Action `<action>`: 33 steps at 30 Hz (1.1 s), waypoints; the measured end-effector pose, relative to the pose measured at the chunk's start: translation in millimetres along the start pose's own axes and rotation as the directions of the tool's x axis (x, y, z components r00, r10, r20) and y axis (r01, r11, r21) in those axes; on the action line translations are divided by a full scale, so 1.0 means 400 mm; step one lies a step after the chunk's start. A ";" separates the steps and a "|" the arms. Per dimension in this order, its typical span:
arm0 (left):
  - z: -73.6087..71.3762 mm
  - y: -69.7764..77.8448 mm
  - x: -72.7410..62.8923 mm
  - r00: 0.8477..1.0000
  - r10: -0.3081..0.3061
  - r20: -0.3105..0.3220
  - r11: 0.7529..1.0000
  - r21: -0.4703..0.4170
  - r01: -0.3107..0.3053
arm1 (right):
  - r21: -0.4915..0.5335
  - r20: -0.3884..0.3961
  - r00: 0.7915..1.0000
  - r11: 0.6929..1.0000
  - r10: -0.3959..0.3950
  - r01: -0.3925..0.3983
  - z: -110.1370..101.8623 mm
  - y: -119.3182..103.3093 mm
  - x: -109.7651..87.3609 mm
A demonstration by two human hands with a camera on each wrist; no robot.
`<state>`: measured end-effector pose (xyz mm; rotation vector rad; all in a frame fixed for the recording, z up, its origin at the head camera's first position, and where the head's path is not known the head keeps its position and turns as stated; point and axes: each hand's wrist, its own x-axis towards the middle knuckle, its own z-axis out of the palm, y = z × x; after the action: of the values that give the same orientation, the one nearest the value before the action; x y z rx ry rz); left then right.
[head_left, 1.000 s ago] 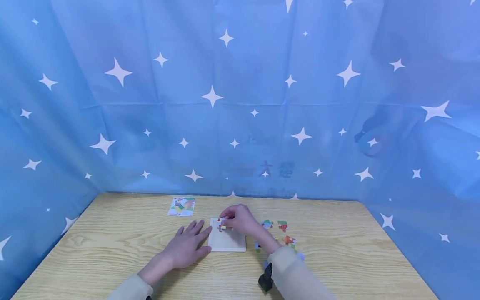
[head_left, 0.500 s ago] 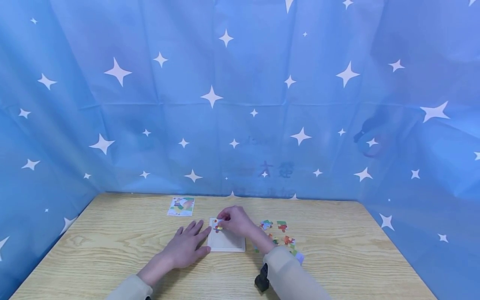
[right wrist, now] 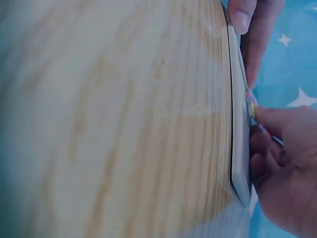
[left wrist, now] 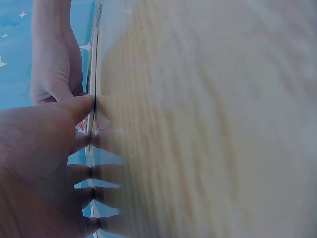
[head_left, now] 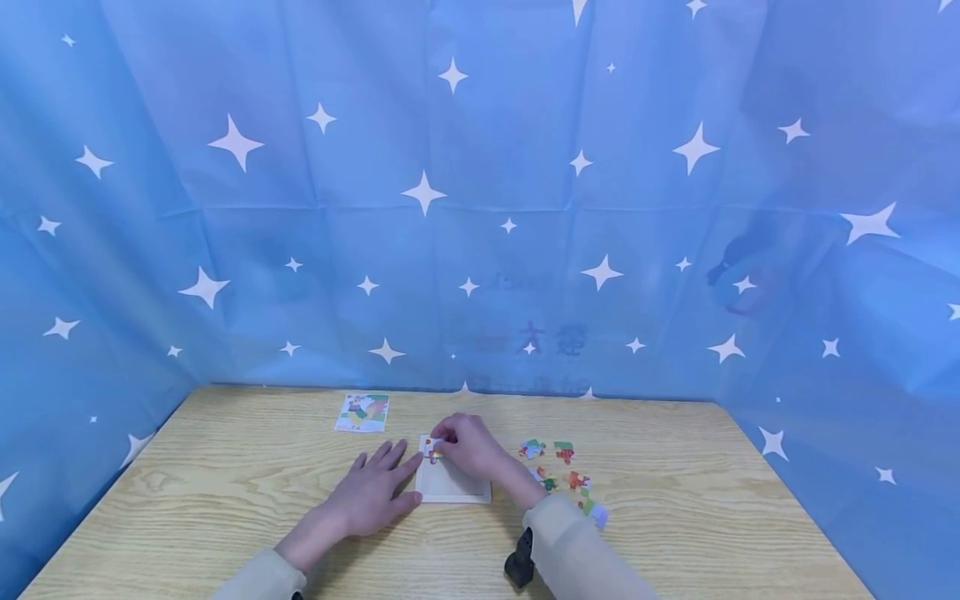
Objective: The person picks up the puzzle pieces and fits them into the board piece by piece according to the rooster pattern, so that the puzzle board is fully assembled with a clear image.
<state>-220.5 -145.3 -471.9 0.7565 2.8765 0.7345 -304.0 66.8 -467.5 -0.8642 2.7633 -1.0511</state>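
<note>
The right hand (head_left: 467,446) is pinching a small multicoloured jigsaw piece (right wrist: 251,105) at the upper-left corner of a pale, flat square tray (head_left: 453,489), lower centre; the spread left hand (head_left: 371,493) is touching its left edge, probably steadying it.

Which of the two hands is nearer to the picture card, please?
Left. The left hand lies just in front of the picture card; the right hand is farther, to its right.

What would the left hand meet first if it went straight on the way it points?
Likely the tray: the left hand seems to touch its left edge, though depth is unclear.
</note>
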 end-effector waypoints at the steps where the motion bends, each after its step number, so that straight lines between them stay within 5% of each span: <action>1: -0.001 0.001 -0.001 1.000 0.001 -0.001 1.000 0.000 -0.001 | -0.001 0.000 1.000 1.000 0.000 0.000 0.000 0.001 0.000; 20: 0.008 -0.009 0.005 1.000 0.003 -0.004 1.000 -0.001 -0.003 | -0.044 -0.020 1.000 0.999 0.008 -0.009 0.007 -0.004 -0.001; 33: 0.011 -0.010 0.008 1.000 0.002 -0.017 1.000 0.021 -0.001 | -0.005 0.101 0.995 1.000 0.010 -0.010 -0.023 0.012 -0.011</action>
<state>-224.2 -144.8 -477.5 0.7586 2.9036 0.7159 -304.9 77.5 -464.3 -0.8773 2.6850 -0.9717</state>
